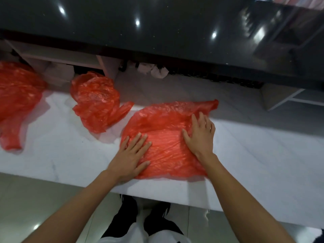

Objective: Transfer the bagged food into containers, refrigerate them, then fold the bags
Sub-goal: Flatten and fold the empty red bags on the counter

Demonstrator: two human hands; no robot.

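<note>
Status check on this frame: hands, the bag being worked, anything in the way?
Left hand and right hand flat, pressing red bag on white counter. Bag spread, not yet folded. Two crumpled bags wait left, not obstructing.

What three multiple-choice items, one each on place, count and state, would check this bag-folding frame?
1. Where does the flattened red plastic bag under the hands lie?
A. on the white marble counter
B. on the floor
C. on the dark shelf

2. How many red plastic bags are in view?
A. one
B. two
C. three

3. How do the left hand and right hand meet the bag?
A. both pinch its handles
B. both press it flat with straight fingers
C. neither touches it

Answers: 1 A, the bag is spread on the white top. 2 C, two crumpled ones lie to its left. 3 B, both palms are flat on the plastic.
</note>
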